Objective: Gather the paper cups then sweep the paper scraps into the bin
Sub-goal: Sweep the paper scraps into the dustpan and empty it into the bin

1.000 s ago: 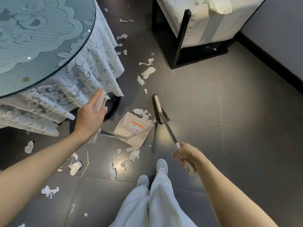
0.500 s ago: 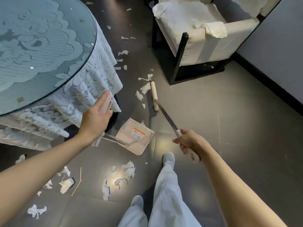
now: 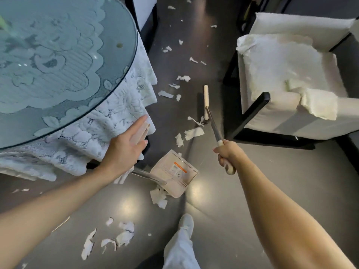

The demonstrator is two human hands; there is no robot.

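My left hand (image 3: 124, 150) grips the beige handle of a long-handled dustpan (image 3: 174, 171), whose pan rests on the dark floor between the table and my foot. My right hand (image 3: 226, 153) is closed on the broom (image 3: 206, 102); its beige head lies on the floor ahead, beside torn white paper scraps (image 3: 193, 133). More paper scraps (image 3: 165, 94) trail up the floor toward the far end. A further cluster of scraps (image 3: 116, 237) lies near my feet, and one crumpled piece (image 3: 158, 197) sits just behind the pan. No paper cups are in view.
A round glass-topped table (image 3: 58, 61) with a white lace cloth (image 3: 108, 133) fills the left. A white cushioned armchair with a black frame (image 3: 254, 107) stands at the right. My leg and shoe (image 3: 185, 224) are at the bottom centre.
The broom head has moved farther up the floor past more scraps. The view has tilted up and forward, and the dustpan has shifted slightly with my left hand.
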